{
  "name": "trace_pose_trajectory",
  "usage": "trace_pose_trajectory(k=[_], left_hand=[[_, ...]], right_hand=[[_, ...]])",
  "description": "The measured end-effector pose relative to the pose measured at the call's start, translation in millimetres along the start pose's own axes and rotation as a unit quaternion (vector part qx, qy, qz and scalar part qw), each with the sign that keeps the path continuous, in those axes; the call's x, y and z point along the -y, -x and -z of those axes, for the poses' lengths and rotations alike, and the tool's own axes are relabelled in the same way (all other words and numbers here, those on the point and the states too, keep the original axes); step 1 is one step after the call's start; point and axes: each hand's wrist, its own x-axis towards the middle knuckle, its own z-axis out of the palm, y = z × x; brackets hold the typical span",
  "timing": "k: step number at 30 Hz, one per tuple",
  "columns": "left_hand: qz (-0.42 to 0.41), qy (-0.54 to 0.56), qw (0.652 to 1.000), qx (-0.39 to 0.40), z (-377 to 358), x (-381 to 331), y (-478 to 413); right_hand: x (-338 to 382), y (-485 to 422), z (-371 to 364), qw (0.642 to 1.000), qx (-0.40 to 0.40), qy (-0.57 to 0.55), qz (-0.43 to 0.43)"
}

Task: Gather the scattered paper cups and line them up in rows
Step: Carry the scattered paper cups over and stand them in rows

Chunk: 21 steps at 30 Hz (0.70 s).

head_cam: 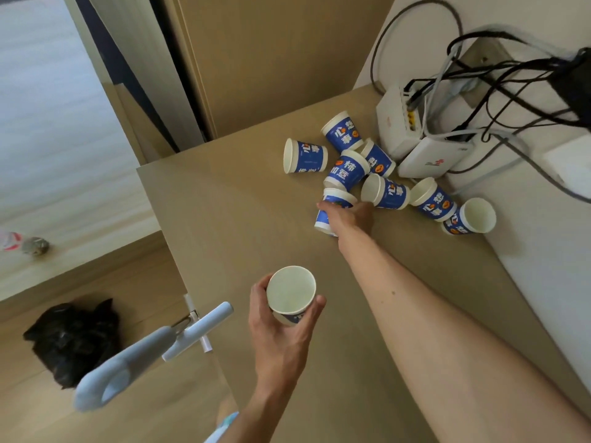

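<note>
We read white Chinese chars on blue bands: 心, 想, 事 on the far cup (342,132), 柿 + 如意 on the middle cup (348,169). All are paper, white inside w/ white rims; the open mouths we see are empty. L hand (281,327) grips the held cup (291,294) mouth-up over the near table (230,212). R hand (350,215) curls over the tipped cup (338,196) at the pile's near edge. The other cups lie on their sides, some touching, beside the white router boxes (430,156).

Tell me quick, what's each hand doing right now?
Left hand: holding the near cup.
Right hand: gripping the far cup at the pile's edge.
</note>
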Motion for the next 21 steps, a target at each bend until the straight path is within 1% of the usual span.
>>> trace_pose_trajectory(k=[3,6,8,11,15,18,21], left_hand=[[0.005,0.003,1.000,0.022,3,-2,-3],[-0.001,-0.005,0.998,0.066,-6,-12,-1],[-0.006,-0.004,0.995,0.096,-15,-18,2],[-0.011,-0.003,0.985,0.170,-33,-28,15],[-0.056,-0.024,0.961,0.269,-53,-36,54],[-0.093,-0.042,0.938,0.332,-60,-37,96],[-0.122,-0.056,0.911,0.391,-61,-32,146]], right_hand=[[-22,15,24,0.999,-0.009,-0.015,0.044],[-55,41,70,0.995,-0.028,-0.046,0.085],[-81,59,104,0.993,-0.036,-0.071,0.088],[-122,93,156,0.986,-0.065,-0.135,0.075],[-178,147,214,0.962,-0.140,-0.228,0.046],[-218,192,248,0.939,-0.189,-0.286,0.038],[-264,239,278,0.908,-0.240,-0.343,0.032]])
